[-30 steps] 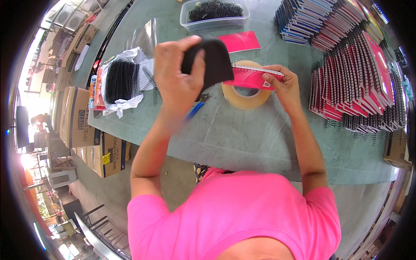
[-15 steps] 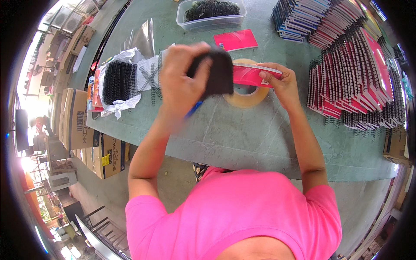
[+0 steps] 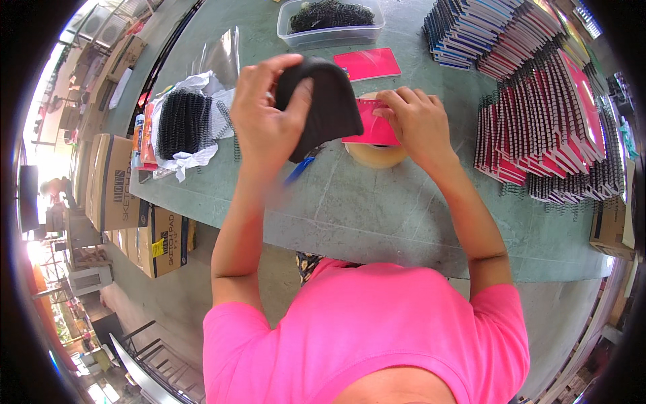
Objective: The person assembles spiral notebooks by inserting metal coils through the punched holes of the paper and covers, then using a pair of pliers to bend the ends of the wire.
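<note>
My left hand (image 3: 266,111) is closed around a black curved pad (image 3: 328,101) with rounded corners, lifted over the table. To its right, my right hand (image 3: 418,128) pinches the upper right part of a small pink notebook (image 3: 367,131), which has a row of holes along its top edge. Under that notebook lies a wide roll of tan tape (image 3: 377,158), partly covered. A blue object (image 3: 299,170) shows on the table below the pad; its kind is unclear. Another pink notebook (image 3: 370,64) lies flat beyond my hands.
A clear plastic tub (image 3: 330,37) of black spiral coils stands at the far side. At left, more black coils (image 3: 183,126) rest on white wrapping. Stacks of spiral-bound notebooks (image 3: 538,121) fill the right side. Cardboard boxes (image 3: 118,182) stand beyond the table's left edge.
My right hand has shifted left and turned knuckles up on the pink notebook, which now lies lower over the tape roll. The black pad in my left hand has tilted.
</note>
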`<state>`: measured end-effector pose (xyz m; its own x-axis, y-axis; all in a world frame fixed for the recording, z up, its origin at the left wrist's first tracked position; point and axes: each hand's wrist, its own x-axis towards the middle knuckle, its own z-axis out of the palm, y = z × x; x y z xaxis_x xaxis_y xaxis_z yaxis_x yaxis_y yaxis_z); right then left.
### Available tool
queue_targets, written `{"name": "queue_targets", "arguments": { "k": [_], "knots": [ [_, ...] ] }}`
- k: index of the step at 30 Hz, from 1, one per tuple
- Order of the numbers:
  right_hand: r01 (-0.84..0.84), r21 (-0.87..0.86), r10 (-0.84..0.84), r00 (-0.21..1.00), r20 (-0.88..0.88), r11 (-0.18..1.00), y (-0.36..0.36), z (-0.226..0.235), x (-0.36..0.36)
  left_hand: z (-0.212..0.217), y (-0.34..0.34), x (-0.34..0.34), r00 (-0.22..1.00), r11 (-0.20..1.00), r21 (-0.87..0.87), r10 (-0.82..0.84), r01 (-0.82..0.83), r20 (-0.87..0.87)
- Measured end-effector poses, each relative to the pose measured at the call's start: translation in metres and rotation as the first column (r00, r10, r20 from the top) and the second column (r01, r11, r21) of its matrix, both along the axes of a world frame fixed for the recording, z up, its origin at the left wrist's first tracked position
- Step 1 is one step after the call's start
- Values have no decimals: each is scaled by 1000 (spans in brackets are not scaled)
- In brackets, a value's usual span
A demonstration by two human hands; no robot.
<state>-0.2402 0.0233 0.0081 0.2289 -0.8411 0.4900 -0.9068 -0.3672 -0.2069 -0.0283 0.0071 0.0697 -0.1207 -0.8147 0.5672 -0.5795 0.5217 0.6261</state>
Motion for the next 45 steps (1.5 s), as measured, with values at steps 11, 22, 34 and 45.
{"name": "queue_targets", "arguments": {
  "k": [11, 22, 34, 45],
  "knots": [
    [-28, -13, 27, 1000, -11, 1000, -2, 1, -1, -48, 20, -22, 955, 979, 94, -200, 183, 219],
    [-94, 58, 90, 994, 67, 994, 2, 3, -3, -8, -6, -17, 995, 983, -160, -91, 94, 28],
    [-85, -34, 87, 995, 46, 996, -1, 1, -1, -67, 24, -25, 706, 766, 505, -607, 398, 365],
    [-115, -58, 123, 976, 178, 992, -8, -4, 12, -38, -20, -16, 810, 960, -82, -179, 269, 558]
  ]
}}
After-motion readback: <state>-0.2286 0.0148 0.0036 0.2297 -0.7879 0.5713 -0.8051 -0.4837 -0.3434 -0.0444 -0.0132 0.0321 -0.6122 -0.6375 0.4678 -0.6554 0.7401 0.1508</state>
